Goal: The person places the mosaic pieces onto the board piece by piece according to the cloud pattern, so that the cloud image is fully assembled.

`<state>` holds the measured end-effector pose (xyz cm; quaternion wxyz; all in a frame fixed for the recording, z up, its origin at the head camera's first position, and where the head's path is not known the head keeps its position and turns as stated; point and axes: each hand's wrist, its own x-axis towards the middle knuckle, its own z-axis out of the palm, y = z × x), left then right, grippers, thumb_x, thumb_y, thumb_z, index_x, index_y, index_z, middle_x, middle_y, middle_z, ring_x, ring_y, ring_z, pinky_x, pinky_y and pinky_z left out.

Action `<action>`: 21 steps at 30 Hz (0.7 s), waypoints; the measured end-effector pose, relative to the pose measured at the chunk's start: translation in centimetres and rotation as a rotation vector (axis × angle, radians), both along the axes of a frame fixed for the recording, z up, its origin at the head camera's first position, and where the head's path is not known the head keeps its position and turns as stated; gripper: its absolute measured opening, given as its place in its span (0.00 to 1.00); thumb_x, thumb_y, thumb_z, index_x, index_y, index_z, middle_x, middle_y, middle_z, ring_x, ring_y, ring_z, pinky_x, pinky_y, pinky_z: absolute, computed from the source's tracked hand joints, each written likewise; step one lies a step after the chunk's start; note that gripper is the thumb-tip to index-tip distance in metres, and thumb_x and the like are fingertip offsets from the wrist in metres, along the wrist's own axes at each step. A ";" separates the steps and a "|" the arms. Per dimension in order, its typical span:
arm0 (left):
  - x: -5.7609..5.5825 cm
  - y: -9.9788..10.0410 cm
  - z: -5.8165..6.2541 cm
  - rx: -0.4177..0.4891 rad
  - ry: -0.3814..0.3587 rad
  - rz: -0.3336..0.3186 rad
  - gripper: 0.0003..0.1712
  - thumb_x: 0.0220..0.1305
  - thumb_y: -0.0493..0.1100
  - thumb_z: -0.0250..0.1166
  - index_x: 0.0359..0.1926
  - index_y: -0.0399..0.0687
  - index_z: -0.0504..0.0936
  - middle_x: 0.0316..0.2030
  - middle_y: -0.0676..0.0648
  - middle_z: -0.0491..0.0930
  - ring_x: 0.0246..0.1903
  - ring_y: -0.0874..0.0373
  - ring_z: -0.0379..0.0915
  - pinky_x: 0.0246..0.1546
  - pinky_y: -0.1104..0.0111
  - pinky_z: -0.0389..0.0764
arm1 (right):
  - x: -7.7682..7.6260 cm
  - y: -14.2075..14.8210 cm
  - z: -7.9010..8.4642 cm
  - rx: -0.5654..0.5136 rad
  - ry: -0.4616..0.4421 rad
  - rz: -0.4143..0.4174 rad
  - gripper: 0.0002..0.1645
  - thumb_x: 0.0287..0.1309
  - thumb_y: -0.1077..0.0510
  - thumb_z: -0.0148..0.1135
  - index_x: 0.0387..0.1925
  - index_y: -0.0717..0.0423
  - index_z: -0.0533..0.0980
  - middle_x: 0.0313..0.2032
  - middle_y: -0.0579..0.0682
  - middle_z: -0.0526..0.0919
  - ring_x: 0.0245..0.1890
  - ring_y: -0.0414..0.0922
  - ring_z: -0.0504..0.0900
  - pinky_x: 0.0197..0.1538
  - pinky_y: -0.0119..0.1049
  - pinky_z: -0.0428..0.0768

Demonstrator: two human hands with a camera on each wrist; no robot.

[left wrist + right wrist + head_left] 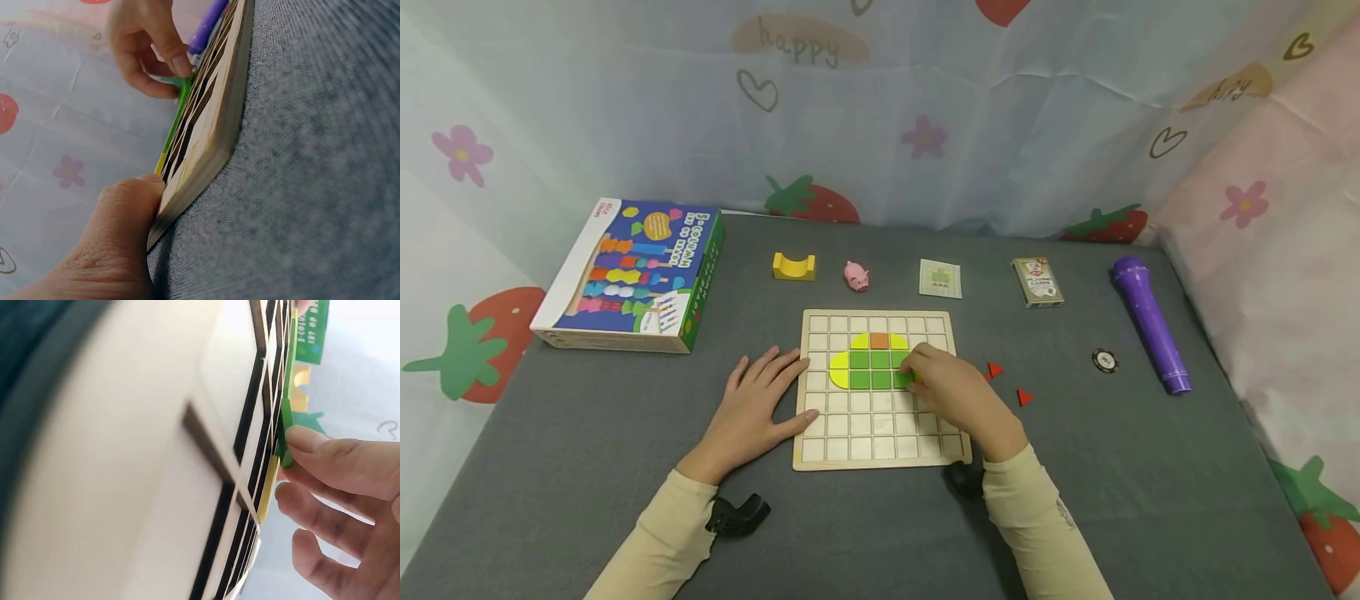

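A wooden grid board (832, 451) lies on the grey table. Green square tiles (881, 360) fill cells in its upper middle, with yellow rounded pieces (838, 372) at their ends and an orange square (879, 341) above. My right hand (958, 396) is over the board's right half, pinching a green tile (285, 428) between thumb and forefinger; the tile stands tilted at the grid. Below it in the right wrist view sits a yellow piece (269, 489). My left hand (748, 421) is spread out, its fingertips and thumb resting at the board's left edge.
Red triangles (1025, 397) lie right of the board, with a poker chip (1105, 361) and a purple microphone-shaped stick (1152, 325) beyond. Along the back are a boxed game (632, 275), yellow block (793, 267), pink pig (856, 276), pattern card (940, 278) and card box (1038, 282).
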<state>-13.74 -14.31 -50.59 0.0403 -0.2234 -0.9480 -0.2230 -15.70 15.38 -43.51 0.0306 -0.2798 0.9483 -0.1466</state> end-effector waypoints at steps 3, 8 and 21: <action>0.0 0.0 0.1 0.000 -0.003 -0.001 0.45 0.59 0.68 0.60 0.71 0.54 0.62 0.70 0.47 0.60 0.72 0.45 0.47 0.69 0.42 0.41 | 0.0 -0.2 0.0 0.015 0.000 0.002 0.11 0.55 0.62 0.68 0.42 0.55 0.81 0.41 0.46 0.80 0.39 0.41 0.82 0.42 0.35 0.81; 0.1 0.1 0.1 -0.002 0.002 -0.003 0.45 0.58 0.67 0.61 0.71 0.53 0.63 0.70 0.47 0.60 0.72 0.45 0.48 0.69 0.42 0.41 | 0.1 -0.3 0.0 0.032 0.015 0.005 0.11 0.54 0.62 0.69 0.41 0.54 0.81 0.40 0.46 0.80 0.39 0.41 0.82 0.41 0.34 0.81; 0.1 0.0 0.1 -0.008 -0.001 0.002 0.45 0.58 0.67 0.60 0.71 0.54 0.62 0.70 0.47 0.60 0.72 0.45 0.48 0.69 0.42 0.41 | 0.1 -0.4 0.1 0.037 0.019 0.008 0.09 0.54 0.63 0.69 0.38 0.54 0.82 0.38 0.46 0.79 0.37 0.41 0.82 0.39 0.34 0.81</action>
